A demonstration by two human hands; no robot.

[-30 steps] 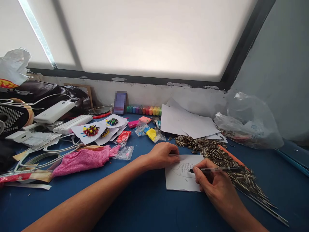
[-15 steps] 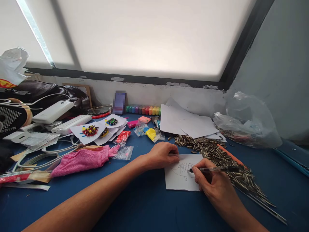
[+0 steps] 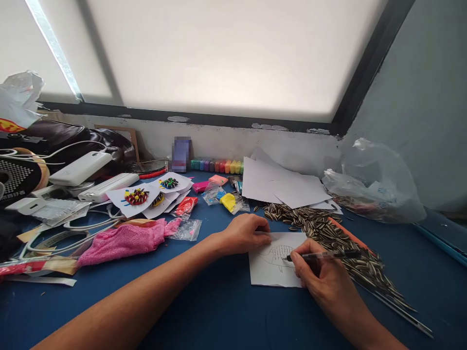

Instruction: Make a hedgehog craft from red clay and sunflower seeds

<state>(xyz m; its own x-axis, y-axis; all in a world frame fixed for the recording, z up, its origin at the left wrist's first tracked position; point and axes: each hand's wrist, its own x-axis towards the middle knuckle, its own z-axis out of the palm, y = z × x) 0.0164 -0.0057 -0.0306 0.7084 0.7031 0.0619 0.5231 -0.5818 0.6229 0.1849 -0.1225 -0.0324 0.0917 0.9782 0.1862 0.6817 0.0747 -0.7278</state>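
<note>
A small white sheet of paper [image 3: 259,277] lies on the blue table, with a black line drawing of an animal-like rounded body, its inside filled with rows of short marks. My left hand [image 3: 248,233] rests on the paper's upper left corner and holds it down, fingers curled. In my right hand [image 3: 321,272] a black pen [image 3: 339,254] is pinched between thumb and fingers, its tip touching the drawing. The side of that hand covers the paper's right edge. Just beyond the paper, a pile of striped sunflower seeds [image 3: 314,221] spreads to the right.
Blank sheets [image 3: 284,182] and a plastic bag [image 3: 379,194] lie behind the seeds. Tweezers [image 3: 397,311] lie right of my right hand. Clay packets [image 3: 229,201], decorated paper cards [image 3: 136,198], a pink cloth [image 3: 124,243] and white power banks [image 3: 80,168] crowd the left.
The pen tip has shifted very slightly left on the drawing. My left hand stays in place on the paper.
</note>
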